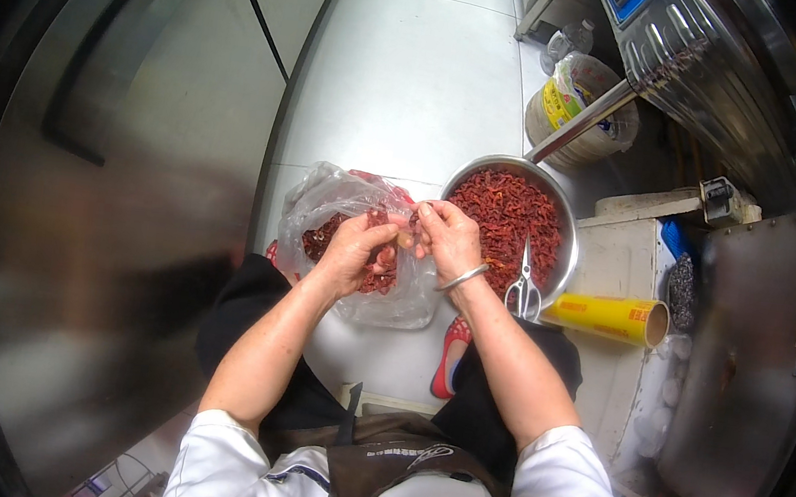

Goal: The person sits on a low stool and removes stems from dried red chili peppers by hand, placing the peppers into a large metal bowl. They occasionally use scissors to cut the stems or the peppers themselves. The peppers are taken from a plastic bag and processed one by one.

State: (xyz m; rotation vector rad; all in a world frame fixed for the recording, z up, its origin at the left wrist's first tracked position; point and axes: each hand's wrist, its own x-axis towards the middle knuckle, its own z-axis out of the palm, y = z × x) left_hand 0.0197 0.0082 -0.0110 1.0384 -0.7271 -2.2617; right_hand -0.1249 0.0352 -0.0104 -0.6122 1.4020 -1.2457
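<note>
My left hand [357,247] is over the mouth of a clear plastic bag [391,307], its fingers curled around a few dark red, wrinkled pieces that look like dried chillies [376,217]. Close beside it, my right hand [449,236] pinches a small dark piece between thumb and fingertips; the fingers partly hide it. More dried red pieces [322,234] lie inside the bag. To the right stands a long-handled steel pan [571,231], filled with cut red pieces [509,213]. Metal scissors [525,292] rest at the pan's near edge, blades over the contents.
A yellow cardboard-cored roll [600,316] lies right of the pan, on a pale box-like surface [618,259]. Beyond the pan handle stand a lined bucket [566,131] and a plastic bottle [568,43]. A steel cabinet door [129,218] rises at the left.
</note>
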